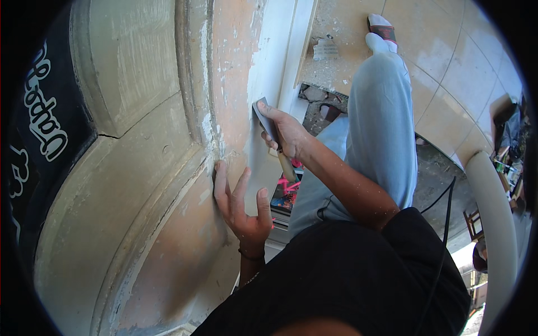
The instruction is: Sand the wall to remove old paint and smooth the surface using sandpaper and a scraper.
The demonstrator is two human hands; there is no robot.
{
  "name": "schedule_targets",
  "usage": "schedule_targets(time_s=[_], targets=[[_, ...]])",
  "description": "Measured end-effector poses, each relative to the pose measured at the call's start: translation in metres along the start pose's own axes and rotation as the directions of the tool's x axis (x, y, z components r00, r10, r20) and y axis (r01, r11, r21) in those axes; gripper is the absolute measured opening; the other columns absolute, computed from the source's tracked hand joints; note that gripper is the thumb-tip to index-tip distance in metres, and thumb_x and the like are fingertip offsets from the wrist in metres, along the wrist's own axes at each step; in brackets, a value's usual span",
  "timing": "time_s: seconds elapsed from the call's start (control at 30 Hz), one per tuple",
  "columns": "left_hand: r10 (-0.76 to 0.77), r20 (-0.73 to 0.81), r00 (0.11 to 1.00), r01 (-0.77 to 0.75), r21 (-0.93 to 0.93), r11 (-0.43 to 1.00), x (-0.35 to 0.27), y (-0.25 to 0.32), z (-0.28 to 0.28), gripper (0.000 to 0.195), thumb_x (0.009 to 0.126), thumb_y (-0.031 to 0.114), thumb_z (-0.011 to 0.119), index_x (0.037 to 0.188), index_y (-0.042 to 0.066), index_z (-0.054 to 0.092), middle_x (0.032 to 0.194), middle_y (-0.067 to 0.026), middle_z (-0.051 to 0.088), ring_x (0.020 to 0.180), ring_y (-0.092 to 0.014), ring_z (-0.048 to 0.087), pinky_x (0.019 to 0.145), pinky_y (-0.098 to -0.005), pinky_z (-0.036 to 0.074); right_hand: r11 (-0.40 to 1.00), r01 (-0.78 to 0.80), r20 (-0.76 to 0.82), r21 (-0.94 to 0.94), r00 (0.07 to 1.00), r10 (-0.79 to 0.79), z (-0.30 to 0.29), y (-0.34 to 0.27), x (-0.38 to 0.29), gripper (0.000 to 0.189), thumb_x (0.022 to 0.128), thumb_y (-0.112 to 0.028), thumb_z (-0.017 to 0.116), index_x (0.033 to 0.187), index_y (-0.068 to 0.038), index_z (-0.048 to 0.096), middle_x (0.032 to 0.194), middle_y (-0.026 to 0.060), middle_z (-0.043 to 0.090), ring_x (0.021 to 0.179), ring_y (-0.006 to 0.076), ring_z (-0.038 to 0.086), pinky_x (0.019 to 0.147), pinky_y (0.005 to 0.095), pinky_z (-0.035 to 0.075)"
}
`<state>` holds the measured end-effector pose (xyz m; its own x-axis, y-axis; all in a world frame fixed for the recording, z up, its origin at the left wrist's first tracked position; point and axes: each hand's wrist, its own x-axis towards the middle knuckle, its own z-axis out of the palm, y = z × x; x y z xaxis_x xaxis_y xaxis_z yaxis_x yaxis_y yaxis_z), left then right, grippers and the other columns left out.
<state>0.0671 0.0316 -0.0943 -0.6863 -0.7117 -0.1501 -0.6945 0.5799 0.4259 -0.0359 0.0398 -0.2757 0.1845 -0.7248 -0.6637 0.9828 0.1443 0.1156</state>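
My right hand grips a putty knife with a wide metal blade and a pale wooden handle. The blade's end lies at or very close to the white-coated strip of the wall. Lower down, my left hand has its fingers spread and holds nothing. Its fingertips rest against the wall beside the corner of a raised moulding. White patches and scrape marks cover the peach-coloured wall surface around both hands.
At left, a black panel bears pale lettering. Tiles cover the floor above a broken, rubble-filled gap. Bright pink objects lie below my hands. A black cable hangs by my right sleeve, near a round pale column.
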Motion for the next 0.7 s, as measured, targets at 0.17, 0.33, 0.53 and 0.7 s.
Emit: schedule_targets(time_s=[0.17,0.33,0.53,0.7], targets=[[0.025,0.029,0.999,-0.025,0.013,1.0,0.001,0.004,0.0,0.039,0.093,0.011,0.061,0.129,-0.003,0.058,0.15,-0.029,0.035,0.141,-0.046,0.036,0.115,-0.0532,0.032,0.956,0.142,-0.058,-0.256,0.985,-0.162,-0.006,-0.021,-0.006,0.04,0.095,-0.05,0.064,0.094,-0.01,0.06,0.066,-0.0026,0.052,0.044,0.0059,0.046,0.035,0.0208,0.032],[0.039,0.039,0.998,-0.04,0.032,0.999,0.001,0.002,-0.001,0.04,0.093,0.008,0.061,0.131,-0.004,0.057,0.152,-0.0288,0.033,0.142,-0.045,0.035,0.115,-0.0518,0.033,0.973,0.103,-0.036,-0.208,0.993,-0.113,-0.002,-0.014,-0.003,0.038,0.094,-0.048,0.066,0.094,-0.01,0.06,0.066,-0.0024,0.052,0.044,0.0056,0.046,0.034,0.0198,0.032],[0.014,0.027,1.0,-0.014,-0.002,1.0,-0.001,-0.001,0.003,0.04,0.092,0.014,0.063,0.128,-0.002,0.061,0.149,-0.0284,0.036,0.14,-0.047,0.036,0.115,-0.0544,0.032,0.984,0.126,-0.045,-0.129,0.99,-0.133,-0.011,-0.01,0.003,0.039,0.094,-0.049,0.065,0.097,-0.011,0.059,0.07,-0.0016,0.054,0.043,0.0081,0.047,0.033,0.0209,0.031],[0.019,0.023,1.0,-0.019,0.027,0.999,0.0,-0.007,-0.001,0.039,0.091,0.014,0.063,0.126,-0.002,0.062,0.148,-0.0285,0.037,0.14,-0.047,0.038,0.115,-0.0544,0.033,0.991,0.073,-0.015,-0.115,0.997,-0.075,-0.001,-0.011,0.004,0.039,0.095,-0.05,0.064,0.1,-0.011,0.057,0.072,-0.0012,0.054,0.044,0.0087,0.046,0.034,0.0212,0.032]])
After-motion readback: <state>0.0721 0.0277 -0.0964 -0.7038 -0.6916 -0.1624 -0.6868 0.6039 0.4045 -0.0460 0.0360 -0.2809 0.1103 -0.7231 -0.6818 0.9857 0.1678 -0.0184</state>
